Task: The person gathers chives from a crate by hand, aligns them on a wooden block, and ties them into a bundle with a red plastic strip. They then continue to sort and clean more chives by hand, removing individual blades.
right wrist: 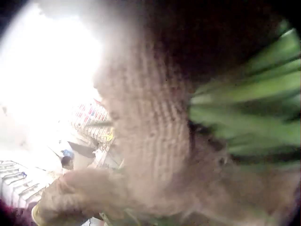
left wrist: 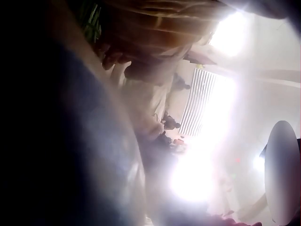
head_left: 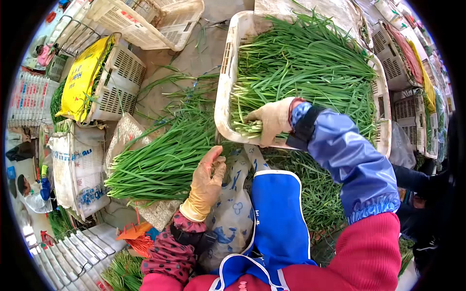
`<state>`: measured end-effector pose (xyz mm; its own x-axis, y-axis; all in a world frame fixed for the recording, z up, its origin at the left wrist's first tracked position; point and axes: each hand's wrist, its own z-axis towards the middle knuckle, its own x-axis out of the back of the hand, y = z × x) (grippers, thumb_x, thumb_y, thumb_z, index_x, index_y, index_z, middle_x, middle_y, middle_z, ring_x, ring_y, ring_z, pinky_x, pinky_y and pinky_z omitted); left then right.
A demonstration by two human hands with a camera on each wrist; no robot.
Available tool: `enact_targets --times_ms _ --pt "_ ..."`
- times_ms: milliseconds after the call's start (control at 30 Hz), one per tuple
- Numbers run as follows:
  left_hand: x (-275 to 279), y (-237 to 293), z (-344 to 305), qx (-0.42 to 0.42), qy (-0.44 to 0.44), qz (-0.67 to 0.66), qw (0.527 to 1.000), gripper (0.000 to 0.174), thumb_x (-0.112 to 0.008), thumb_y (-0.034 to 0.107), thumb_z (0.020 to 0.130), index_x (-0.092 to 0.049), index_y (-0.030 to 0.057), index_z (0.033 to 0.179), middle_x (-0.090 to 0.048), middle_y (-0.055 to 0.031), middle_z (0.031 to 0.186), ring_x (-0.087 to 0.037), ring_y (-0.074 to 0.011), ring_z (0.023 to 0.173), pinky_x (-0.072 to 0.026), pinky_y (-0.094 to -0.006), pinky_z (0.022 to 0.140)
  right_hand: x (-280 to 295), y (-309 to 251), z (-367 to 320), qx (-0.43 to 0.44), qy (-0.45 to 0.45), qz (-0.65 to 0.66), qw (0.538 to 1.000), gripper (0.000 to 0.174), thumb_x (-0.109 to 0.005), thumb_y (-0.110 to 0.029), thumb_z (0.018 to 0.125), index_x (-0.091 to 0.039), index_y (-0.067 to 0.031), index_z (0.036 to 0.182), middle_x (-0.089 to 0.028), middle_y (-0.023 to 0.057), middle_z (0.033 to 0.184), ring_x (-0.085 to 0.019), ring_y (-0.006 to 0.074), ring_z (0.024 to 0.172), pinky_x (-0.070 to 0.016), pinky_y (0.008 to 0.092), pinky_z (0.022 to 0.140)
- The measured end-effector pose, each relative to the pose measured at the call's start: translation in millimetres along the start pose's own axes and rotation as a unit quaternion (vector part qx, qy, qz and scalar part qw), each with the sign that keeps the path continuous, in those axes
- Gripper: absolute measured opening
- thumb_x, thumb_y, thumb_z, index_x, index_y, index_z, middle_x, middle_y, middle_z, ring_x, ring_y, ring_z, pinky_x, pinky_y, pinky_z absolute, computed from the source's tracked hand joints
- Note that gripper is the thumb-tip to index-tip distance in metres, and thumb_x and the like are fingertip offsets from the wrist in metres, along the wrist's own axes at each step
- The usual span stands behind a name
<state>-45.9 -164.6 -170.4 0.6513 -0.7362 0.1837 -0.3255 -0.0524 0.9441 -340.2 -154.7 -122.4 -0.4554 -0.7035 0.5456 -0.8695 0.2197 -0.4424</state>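
Observation:
A white plastic crate (head_left: 224, 97) in front of me is heaped with long green chives (head_left: 301, 68). My right hand (head_left: 269, 121), in a beige knit glove, reaches over the crate's near rim and grips a bunch of chives by their pale cut ends. The right wrist view shows the knit glove (right wrist: 150, 132) blurred, with green stalks (right wrist: 249, 108) against it. My left hand (head_left: 208, 177), in a yellowish rubber glove, hovers over my lap with its fingers loosely curled and nothing seen in it. It is beside a loose pile of chives (head_left: 165, 155) lying on a sack. The left wrist view is glare and blur.
A blue apron (head_left: 279, 218) covers my lap. At the left stands a crate (head_left: 124, 82) with a yellow bag (head_left: 85, 77), with a white sack (head_left: 77, 165) below it. An empty crate (head_left: 155, 19) lies at the top, more crates (head_left: 407, 63) stand at the right, and stacked crates (head_left: 68, 257) at the lower left.

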Motion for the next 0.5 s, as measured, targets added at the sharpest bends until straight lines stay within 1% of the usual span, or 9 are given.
enact_targets --times_ms 133,200,233,267,300,333,367,433,500 --pt "-7 5 8 -0.066 -0.002 0.047 0.997 0.046 -0.058 0.005 0.094 -0.047 -0.0003 0.139 -0.058 -0.0105 0.129 -0.060 -0.0178 0.109 -0.0483 -0.0297 0.095 -19 -20 -19 -0.017 0.178 0.009 0.984 0.066 -0.073 -0.027 0.062 -0.065 -0.0109 0.125 -0.064 0.0169 0.121 -0.063 0.0346 0.107 -0.0515 0.0406 0.092" --pt "-7 25 5 -0.052 0.018 0.065 0.996 0.044 -0.059 0.002 0.092 -0.052 0.0011 0.135 -0.060 -0.0116 0.126 -0.061 -0.0195 0.109 -0.0487 -0.0311 0.096 -36 -23 -25 0.020 0.296 -0.018 0.955 0.055 -0.075 -0.024 0.065 -0.068 -0.0067 0.117 -0.061 0.0185 0.123 -0.059 0.0377 0.112 -0.0494 0.0439 0.095" --pt "-7 27 3 -0.118 0.047 0.133 0.983 0.041 -0.059 0.000 0.090 -0.055 0.0007 0.131 -0.061 -0.0141 0.125 -0.062 -0.0226 0.110 -0.0488 -0.0327 0.097 -38 -28 -29 0.051 0.325 -0.020 0.944 0.051 -0.075 -0.022 0.067 -0.068 -0.0050 0.115 -0.059 0.0192 0.122 -0.057 0.0384 0.113 -0.0485 0.0454 0.096" --pt "-7 24 -2 -0.114 0.056 0.072 0.989 0.040 -0.060 0.001 0.089 -0.056 0.0005 0.128 -0.062 -0.0170 0.124 -0.062 -0.0264 0.111 -0.0488 -0.0349 0.097 -45 -30 -29 0.103 0.390 -0.048 0.914 0.041 -0.074 -0.021 0.070 -0.069 -0.0038 0.106 -0.062 0.0187 0.116 -0.056 0.0368 0.113 -0.0480 0.0453 0.094" --pt "-6 11 -3 -0.171 0.081 0.109 0.976 0.038 -0.061 0.002 0.089 -0.057 0.0000 0.127 -0.062 -0.0177 0.124 -0.062 -0.0266 0.111 -0.0491 -0.0354 0.097 -52 -33 -28 0.079 0.379 -0.060 0.920 0.035 -0.074 -0.019 0.072 -0.069 -0.0047 0.103 -0.065 0.0168 0.105 -0.058 0.0367 0.107 -0.0467 0.0465 0.090" --pt "-7 -2 -7 -0.200 0.108 0.178 0.957 0.040 -0.061 0.001 0.088 -0.055 -0.0002 0.128 -0.059 -0.0180 0.127 -0.062 -0.0256 0.112 -0.0495 -0.0347 0.096 -60 -27 -29 0.148 0.447 -0.120 0.874 0.028 -0.072 -0.018 0.075 -0.067 -0.0048 0.100 -0.066 0.0140 0.097 -0.061 0.0332 0.096 -0.0484 0.0437 0.082" --pt "-6 -1 -13 -0.123 0.074 0.078 0.987 0.042 -0.061 0.000 0.087 -0.055 -0.0001 0.129 -0.057 -0.0169 0.130 -0.061 -0.0242 0.113 -0.0488 -0.0338 0.097 -64 -25 -25 0.205 0.514 -0.174 0.815 0.022 -0.070 -0.016 0.078 -0.066 -0.0049 0.096 -0.067 0.0111 0.089 -0.064 0.0298 0.085 -0.0501 0.0410 0.073" --pt "-13 -17 -19 -0.150 0.087 0.068 0.983 0.042 -0.060 0.001 0.089 -0.054 0.0001 0.130 -0.056 -0.0156 0.132 -0.060 -0.0236 0.114 -0.0483 -0.0333 0.098 -65 -28 -20 0.149 0.543 0.105 0.820 0.013 -0.068 -0.015 0.084 -0.062 -0.0054 0.091 -0.064 0.0075 0.083 -0.059 0.0199 0.070 -0.0474 0.0334 0.061" --pt "-2 -4 -24 -0.102 0.067 0.101 0.987 0.039 -0.059 0.002 0.092 -0.055 0.0002 0.131 -0.058 -0.0148 0.130 -0.060 -0.0221 0.113 -0.0483 -0.0325 0.098 -67 -3 -47 0.020 0.554 0.351 0.755 0.010 -0.066 -0.013 0.090 -0.059 -0.0059 0.087 -0.062 0.0039 0.078 -0.054 0.0101 0.056 -0.0446 0.0257 0.049"
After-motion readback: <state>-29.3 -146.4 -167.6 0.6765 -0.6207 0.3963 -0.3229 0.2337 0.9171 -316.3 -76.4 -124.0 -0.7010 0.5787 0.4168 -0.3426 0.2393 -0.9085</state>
